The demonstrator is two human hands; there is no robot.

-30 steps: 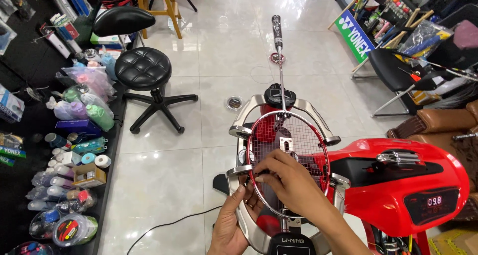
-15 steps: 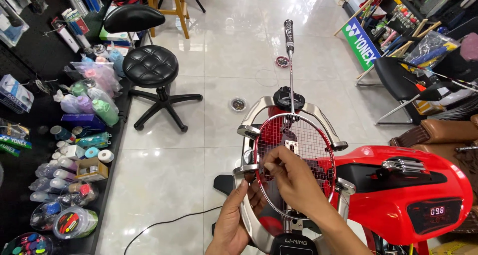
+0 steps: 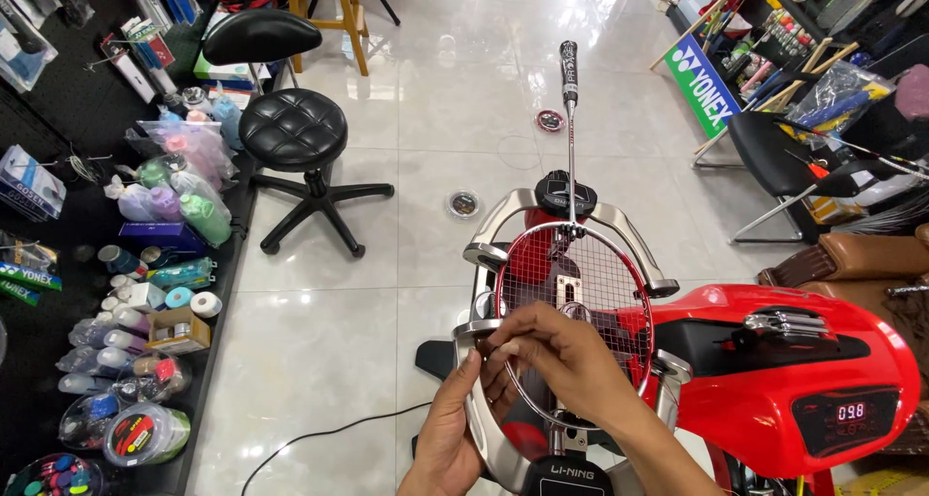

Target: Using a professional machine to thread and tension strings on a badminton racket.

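A badminton racket (image 3: 581, 264) with a red-strung head lies clamped flat in a stringing machine (image 3: 794, 380), its black handle pointing away from me. My right hand (image 3: 566, 360) rests over the near left part of the string bed, fingertips pinched at the strings by the frame. My left hand (image 3: 453, 428) reaches up from below the frame's left edge, with its fingers touching the same spot. The silver cradle (image 3: 484, 254) curves around the racket head.
A black stool (image 3: 295, 133) and a black chair (image 3: 259, 36) stand on the tiled floor at the left. Shelves of tape rolls and grip packs (image 3: 145, 293) line the left side. Another chair (image 3: 784, 157) and a green sign (image 3: 704, 82) are at the right. A cable (image 3: 319, 438) runs along the floor.
The view has shifted slightly. My right hand has moved a little toward the left edge of the string bed, and both hands stay at the strings.
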